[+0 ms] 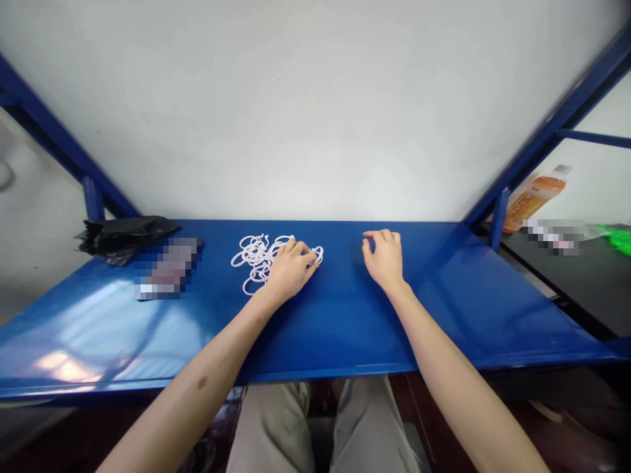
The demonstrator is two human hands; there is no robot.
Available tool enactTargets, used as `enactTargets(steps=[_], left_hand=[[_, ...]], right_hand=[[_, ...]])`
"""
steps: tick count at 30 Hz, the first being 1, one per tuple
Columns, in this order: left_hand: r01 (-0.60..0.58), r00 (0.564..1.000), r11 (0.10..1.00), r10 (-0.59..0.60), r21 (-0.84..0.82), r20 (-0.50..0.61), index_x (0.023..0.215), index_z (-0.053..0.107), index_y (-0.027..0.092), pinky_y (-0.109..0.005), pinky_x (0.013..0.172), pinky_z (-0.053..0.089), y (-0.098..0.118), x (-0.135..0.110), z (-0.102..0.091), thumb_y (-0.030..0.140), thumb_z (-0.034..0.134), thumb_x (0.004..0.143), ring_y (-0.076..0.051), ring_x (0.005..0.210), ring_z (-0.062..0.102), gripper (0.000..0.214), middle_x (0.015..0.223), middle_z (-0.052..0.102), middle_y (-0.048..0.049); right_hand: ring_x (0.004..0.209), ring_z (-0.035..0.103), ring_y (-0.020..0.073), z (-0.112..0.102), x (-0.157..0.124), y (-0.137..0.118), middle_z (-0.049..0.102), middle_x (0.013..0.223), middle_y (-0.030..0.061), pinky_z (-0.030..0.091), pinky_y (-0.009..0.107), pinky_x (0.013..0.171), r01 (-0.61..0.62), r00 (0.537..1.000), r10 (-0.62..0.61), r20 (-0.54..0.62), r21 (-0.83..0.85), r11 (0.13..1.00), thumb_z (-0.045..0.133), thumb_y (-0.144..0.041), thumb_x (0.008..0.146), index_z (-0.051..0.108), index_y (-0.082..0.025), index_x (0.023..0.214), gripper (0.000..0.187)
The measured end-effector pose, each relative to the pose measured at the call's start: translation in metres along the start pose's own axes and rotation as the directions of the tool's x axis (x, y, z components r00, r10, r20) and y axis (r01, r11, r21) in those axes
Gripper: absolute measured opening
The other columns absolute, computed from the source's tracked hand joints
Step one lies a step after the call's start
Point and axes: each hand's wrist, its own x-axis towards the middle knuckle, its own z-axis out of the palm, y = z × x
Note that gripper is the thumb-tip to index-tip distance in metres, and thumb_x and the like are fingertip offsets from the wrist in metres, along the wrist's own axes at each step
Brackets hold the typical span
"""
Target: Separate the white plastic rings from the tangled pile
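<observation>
A loose pile of white cord loops (254, 253), thin and tangled, lies on the blue table (335, 328) left of the middle. My left hand (290, 268) rests over the pile's right side, its fingers curled. Between its thumb and forefinger a few white loops (319, 255) stick out to the right. The palm hides part of the pile. To the right, apart from the loops, my right hand (384, 257) is held over the tabletop. Its thumb and fingers are apart, with nothing between them.
A crumpled black plastic bag (123, 235) and a blurred-out phone-like flat object (170, 268) lie at the left. Blue metal posts (499, 220) flank a pale wall (305, 118). Beyond the right post, an orange drink bottle (535, 196) leans on a dark surface.
</observation>
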Motion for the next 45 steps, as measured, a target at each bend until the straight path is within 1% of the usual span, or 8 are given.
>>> enactTargets(steps=[4,9,19,25,29,35,39,45], left_hand=[[-0.017,0.995,1.0,0.016,-0.011,-0.103,0.094,0.077,0.026,-0.044,0.086,0.049,0.007,0.005,-0.01,0.026,0.057,0.096,-0.027,0.101,0.053,0.02,0.111,0.063,-0.011],[-0.094,0.985,0.995,0.091,-0.012,-0.149,0.102,0.077,0.03,-0.039,0.078,0.044,0.011,0.007,-0.018,0.021,0.054,0.098,-0.023,0.089,0.053,0.024,0.097,0.066,-0.0071],[-0.01,0.936,0.995,0.044,0.099,-0.349,0.107,0.074,0.023,-0.04,0.074,0.039,0.011,0.006,-0.02,0.016,0.053,0.095,-0.022,0.079,0.06,0.025,0.079,0.073,-0.0044],[-0.003,0.889,0.997,0.041,0.083,-0.457,0.107,0.07,0.019,-0.039,0.078,0.04,0.017,0.007,-0.024,0.016,0.052,0.094,-0.02,0.075,0.064,0.023,0.082,0.075,-0.0046],[-0.081,0.899,0.989,0.127,0.127,-0.418,0.109,0.066,0.017,-0.037,0.079,0.042,0.024,0.008,-0.021,0.018,0.053,0.096,-0.018,0.069,0.063,0.019,0.079,0.075,-0.003],[-0.001,0.971,0.996,-0.02,-0.091,-0.237,0.132,0.052,0.013,-0.036,0.083,0.044,0.027,0.008,-0.02,0.021,0.043,0.101,-0.021,0.086,0.065,0.033,0.093,0.074,-0.0058],[0.055,0.98,0.983,-0.088,-0.177,-0.179,0.123,0.057,0.016,-0.037,0.087,0.043,0.029,0.006,-0.021,0.031,0.044,0.102,-0.022,0.093,0.064,0.028,0.095,0.073,-0.0055],[0.117,0.992,0.986,-0.122,-0.12,-0.036,0.108,0.062,0.019,-0.036,0.08,0.042,0.031,0.006,-0.013,0.032,0.038,0.104,-0.021,0.087,0.063,0.027,0.092,0.071,-0.0065]], right_hand=[[0.1,0.059,0.0267,0.004,-0.008,-0.026,0.07,0.1,0.0084,0.048,0.045,0.093,0.06,0.986,-0.1,0.133,0.277,0.959,0.05,-0.034,0.098,0.072,-0.022,0.104,0.026],[0.078,0.066,0.0176,0.007,-0.02,-0.046,0.073,0.091,0.0028,0.053,0.033,0.075,-0.193,0.929,-0.061,0.364,0.621,0.76,0.052,-0.049,0.097,0.068,-0.023,0.108,0.032],[0.062,0.064,0.0131,0.002,-0.024,-0.058,0.071,0.078,0.0001,0.049,0.027,0.061,-0.335,0.853,-0.053,0.519,0.624,0.706,0.053,-0.049,0.097,0.062,-0.021,0.084,0.032],[0.057,0.063,0.0121,0.004,-0.027,-0.066,0.072,0.078,0.0041,0.049,0.023,0.051,-0.517,0.731,-0.176,0.659,0.703,0.488,0.05,-0.063,0.094,0.065,-0.018,0.09,0.048],[0.056,0.063,0.0128,0.006,-0.025,-0.066,0.071,0.077,0.0026,0.052,0.025,0.053,-0.542,0.78,-0.106,0.617,0.75,0.379,0.062,-0.059,0.088,0.064,-0.019,0.091,0.04],[0.057,0.062,0.0145,0.005,-0.019,-0.053,0.069,0.075,0.0009,0.05,0.028,0.056,-0.379,0.909,0.127,0.396,0.663,0.646,0.055,-0.043,0.094,0.069,-0.021,0.097,0.026],[0.071,0.066,0.0188,0.003,-0.02,-0.05,0.073,0.084,0.0046,0.051,0.032,0.071,-0.105,0.98,0.018,0.2,0.43,0.897,0.051,-0.034,0.098,0.072,-0.02,0.099,0.025],[0.074,0.066,0.0178,0.007,-0.026,-0.054,0.072,0.087,0.0031,0.051,0.03,0.073,0.016,0.978,-0.116,0.175,0.489,0.872,0.057,-0.033,0.097,0.068,-0.023,0.112,0.022]])
